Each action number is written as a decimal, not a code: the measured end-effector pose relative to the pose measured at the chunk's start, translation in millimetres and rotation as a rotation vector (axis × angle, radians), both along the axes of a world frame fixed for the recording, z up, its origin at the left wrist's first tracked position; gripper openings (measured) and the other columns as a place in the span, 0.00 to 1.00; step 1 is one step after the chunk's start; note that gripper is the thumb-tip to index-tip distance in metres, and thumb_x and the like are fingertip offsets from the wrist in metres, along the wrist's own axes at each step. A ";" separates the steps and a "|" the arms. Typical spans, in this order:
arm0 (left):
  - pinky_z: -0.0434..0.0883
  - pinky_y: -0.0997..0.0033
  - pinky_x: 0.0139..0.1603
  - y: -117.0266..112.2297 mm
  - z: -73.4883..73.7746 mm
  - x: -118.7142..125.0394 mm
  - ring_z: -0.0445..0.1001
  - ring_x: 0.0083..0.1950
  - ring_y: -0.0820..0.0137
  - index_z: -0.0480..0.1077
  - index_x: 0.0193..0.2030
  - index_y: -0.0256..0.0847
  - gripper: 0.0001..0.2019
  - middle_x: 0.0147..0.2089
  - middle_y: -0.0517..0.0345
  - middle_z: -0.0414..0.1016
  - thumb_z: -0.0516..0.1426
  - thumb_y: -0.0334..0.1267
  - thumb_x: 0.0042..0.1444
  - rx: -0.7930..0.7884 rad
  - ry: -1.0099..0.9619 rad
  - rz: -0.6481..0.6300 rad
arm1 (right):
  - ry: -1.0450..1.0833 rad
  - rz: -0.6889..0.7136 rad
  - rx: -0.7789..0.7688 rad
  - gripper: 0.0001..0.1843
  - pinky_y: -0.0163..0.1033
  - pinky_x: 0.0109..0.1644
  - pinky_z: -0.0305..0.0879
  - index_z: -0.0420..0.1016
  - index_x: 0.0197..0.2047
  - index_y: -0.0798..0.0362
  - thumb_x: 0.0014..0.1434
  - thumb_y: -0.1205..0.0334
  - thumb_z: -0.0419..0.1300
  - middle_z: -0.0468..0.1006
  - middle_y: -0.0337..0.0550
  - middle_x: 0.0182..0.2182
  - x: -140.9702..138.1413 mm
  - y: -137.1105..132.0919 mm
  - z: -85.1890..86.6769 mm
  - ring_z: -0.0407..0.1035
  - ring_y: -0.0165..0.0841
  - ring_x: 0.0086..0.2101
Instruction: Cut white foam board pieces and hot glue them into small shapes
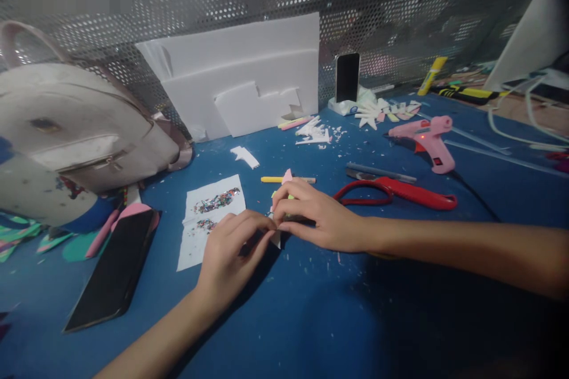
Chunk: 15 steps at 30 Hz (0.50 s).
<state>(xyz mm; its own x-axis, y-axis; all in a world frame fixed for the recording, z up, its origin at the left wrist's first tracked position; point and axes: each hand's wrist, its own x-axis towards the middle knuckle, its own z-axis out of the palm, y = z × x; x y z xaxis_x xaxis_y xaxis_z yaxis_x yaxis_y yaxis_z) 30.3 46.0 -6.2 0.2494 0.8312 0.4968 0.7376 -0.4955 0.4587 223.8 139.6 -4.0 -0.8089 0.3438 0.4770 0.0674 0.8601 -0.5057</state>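
Observation:
My left hand [233, 249] and my right hand [317, 213] meet over the blue table, fingertips pinched together. Between them is a small white piece [277, 240], mostly covered by the fingers, so its kind is unclear. Just behind my right fingers shows a pink tip [288, 176], with a bit of yellow-green beside it. Close to my left hand lies a sheet of white paper [189, 249] bearing two patches of multicoloured glitter [220, 200]. Beyond my right hand is a yellow pen [271, 179].
Red-handled scissors [422, 194], a grey-blue stick [382, 172] and a pink glue gun [427, 135] lie right. White scraps [315, 130] and foam boards [267, 65] are behind. A phone [347, 78] stands upright; another phone [113, 266] lies left near a backpack [84, 124].

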 end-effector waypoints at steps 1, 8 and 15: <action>0.64 0.70 0.35 0.1 0.2 0.2 0.70 0.33 0.74 0.70 0.37 0.42 0.04 0.36 0.61 0.75 0.56 0.30 0.63 0.006 0.003 0.002 | -0.002 -0.001 0.000 0.04 0.47 0.61 0.54 0.69 0.39 0.50 0.64 0.69 0.56 0.68 0.42 0.43 -0.1 0.0 0.2 0.63 0.33 0.49; 0.65 0.70 0.35 -0.2 0.4 1.7 0.70 0.33 0.73 0.70 0.37 0.42 0.04 0.36 0.59 0.75 0.56 0.31 0.63 -0.003 0.005 -0.003 | -0.022 -0.006 -0.006 0.05 0.47 0.58 0.57 0.70 0.39 0.50 0.65 0.68 0.55 0.67 0.43 0.44 0.9 -0.3 0.3 0.63 0.35 0.49; 0.65 0.70 0.35 -0.3 -0.1 0.3 0.69 0.31 0.73 0.70 0.38 0.42 0.03 0.36 0.59 0.75 0.56 0.31 0.63 -0.014 -0.018 0.013 | -0.025 0.018 -0.045 0.04 0.46 0.55 0.60 0.68 0.40 0.50 0.66 0.68 0.53 0.68 0.43 0.44 1.3 0.7 1.1 0.63 0.35 0.49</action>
